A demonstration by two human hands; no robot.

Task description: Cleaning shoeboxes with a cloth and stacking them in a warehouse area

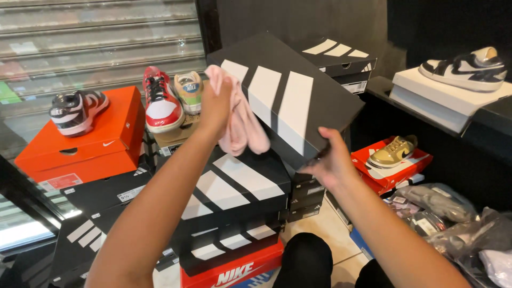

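Tilted box (288,96) atop stacked boxes (234,213)

A shoe shop, shown by its stock.
Sneakers (161,101) are displayed on stacked shoe boxes (85,141) beside a rolled-down metal shutter (96,37).

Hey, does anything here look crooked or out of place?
Yes. The black striped box is tilted steeply above the stack, held at its lower edge by the right hand, while the left hand presses a pink cloth on it.
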